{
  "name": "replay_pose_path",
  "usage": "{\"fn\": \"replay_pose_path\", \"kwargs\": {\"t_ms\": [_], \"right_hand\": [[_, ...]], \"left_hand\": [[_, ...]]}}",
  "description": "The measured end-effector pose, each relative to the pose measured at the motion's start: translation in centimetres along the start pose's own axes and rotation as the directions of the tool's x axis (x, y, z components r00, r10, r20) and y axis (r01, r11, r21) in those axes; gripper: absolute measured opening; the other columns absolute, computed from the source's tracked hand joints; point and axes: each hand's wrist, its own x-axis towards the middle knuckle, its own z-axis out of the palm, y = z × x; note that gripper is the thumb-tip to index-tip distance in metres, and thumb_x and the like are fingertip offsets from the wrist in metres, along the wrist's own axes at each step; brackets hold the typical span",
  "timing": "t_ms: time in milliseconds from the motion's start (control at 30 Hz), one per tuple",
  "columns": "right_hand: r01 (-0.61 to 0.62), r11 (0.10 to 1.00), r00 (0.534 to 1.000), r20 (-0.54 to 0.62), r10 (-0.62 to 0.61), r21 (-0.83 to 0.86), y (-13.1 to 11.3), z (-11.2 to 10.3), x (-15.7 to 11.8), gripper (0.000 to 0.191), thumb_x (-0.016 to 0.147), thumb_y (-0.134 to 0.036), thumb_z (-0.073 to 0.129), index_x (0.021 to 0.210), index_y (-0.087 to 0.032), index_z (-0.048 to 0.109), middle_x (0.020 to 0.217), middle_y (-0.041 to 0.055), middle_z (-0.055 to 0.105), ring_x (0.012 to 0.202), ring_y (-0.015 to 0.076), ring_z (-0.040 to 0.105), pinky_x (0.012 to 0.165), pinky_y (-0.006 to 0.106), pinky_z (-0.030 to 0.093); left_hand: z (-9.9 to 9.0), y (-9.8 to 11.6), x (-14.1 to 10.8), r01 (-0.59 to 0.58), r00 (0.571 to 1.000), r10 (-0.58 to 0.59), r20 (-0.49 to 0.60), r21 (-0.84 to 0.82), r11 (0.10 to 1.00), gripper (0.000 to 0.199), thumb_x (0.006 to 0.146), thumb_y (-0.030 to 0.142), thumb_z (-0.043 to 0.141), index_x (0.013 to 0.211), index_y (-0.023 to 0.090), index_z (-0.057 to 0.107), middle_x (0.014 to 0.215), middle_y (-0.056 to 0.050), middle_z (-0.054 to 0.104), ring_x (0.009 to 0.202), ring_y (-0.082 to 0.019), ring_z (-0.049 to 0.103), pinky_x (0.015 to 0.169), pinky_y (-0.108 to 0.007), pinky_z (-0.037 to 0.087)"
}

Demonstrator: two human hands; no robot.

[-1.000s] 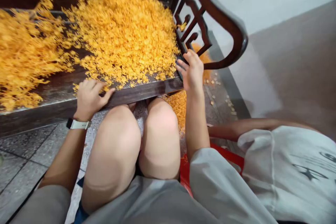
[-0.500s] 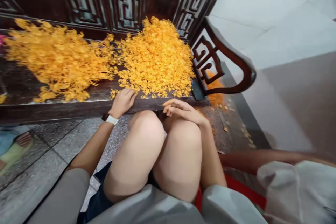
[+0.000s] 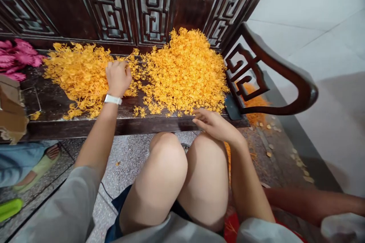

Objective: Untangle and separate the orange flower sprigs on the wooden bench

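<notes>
My left hand [image 3: 118, 78], with a white wristband, reaches into a pile of yellow flower sprigs [image 3: 82, 74] on the dark wooden bench. Its fingers curl in around the thin stems, and the fingertips are partly hidden among them. My right hand [image 3: 215, 124] hovers just over my right knee at the bench's front edge; its fingers are loosely stretched, the thumb apart, nothing in them. Close beyond it lies a denser heap of yellow flower heads [image 3: 185, 76]. A few loose heads [image 3: 139, 111] rest near the front edge, between the two piles.
Pink flowers [image 3: 19, 57] and a cardboard box [image 3: 11, 108] occupy the bench's left end. A dark phone [image 3: 233, 106] lies by the curved armrest [image 3: 308, 93]. Orange scraps [image 3: 253, 100] litter the floor beyond. Another person's sandalled foot [image 3: 42, 167] is at left, someone's arm [image 3: 310, 203] at right.
My left hand has moved from the bench's front edge up into the left pile of sprigs. My right hand stays by the knee. The view has shifted, bringing the pink flowers and box in.
</notes>
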Motion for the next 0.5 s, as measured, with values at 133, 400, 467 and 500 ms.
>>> {"fn": "replay_pose_path", "kwargs": {"t_ms": [133,400,467,500], "right_hand": [[0.171,0.984,0.964,0.216,-0.155,-0.056,-4.9,-0.7,4.5,0.036,0.104,-0.036,0.059,0.134,-0.017,0.065,0.101,0.0101,0.077,0.086,0.0232,0.069,0.075,0.032,0.045],[0.292,0.956,0.928,0.253,-0.273,-0.039,-5.7,4.4,9.4,0.011,0.102,-0.025,0.059,0.108,-0.018,0.065,0.091,0.0073,0.072,0.078,0.0187,0.059,0.069,0.029,0.034],[0.297,0.952,0.929,0.248,-0.273,-0.068,-5.7,5.1,9.4,0.010,0.102,-0.027,0.060,0.105,-0.018,0.064,0.090,0.0067,0.071,0.079,0.0185,0.058,0.070,0.029,0.033],[0.310,0.949,0.925,0.250,-0.287,-0.059,-5.9,5.3,9.4,0.011,0.102,-0.028,0.060,0.105,-0.018,0.064,0.091,0.0063,0.071,0.080,0.0183,0.059,0.070,0.029,0.034]], "left_hand": [[1.8,-1.6,5.1,0.154,0.980,-0.172,0.101,0.163,0.974,0.031,0.092,0.033,0.065,0.115,0.014,0.071,0.136,-0.026,0.064,0.137,-0.048,0.044,0.112,-0.070,0.031],[2.0,-3.2,7.7,0.252,0.952,-0.266,0.153,0.106,0.962,0.027,0.083,0.039,0.077,0.084,0.017,0.061,0.129,-0.025,0.067,0.139,-0.049,0.043,0.114,-0.073,0.023],[1.2,-4.0,8.3,0.257,0.960,-0.256,0.110,0.007,0.966,0.026,0.084,0.042,0.072,0.089,0.018,0.062,0.132,-0.023,0.065,0.139,-0.047,0.044,0.110,-0.073,0.026],[0.7,-4.4,8.5,0.207,0.972,-0.199,0.123,-0.051,0.977,0.027,0.087,0.045,0.067,0.094,0.019,0.064,0.133,-0.021,0.064,0.138,-0.046,0.045,0.107,-0.073,0.027]]}}
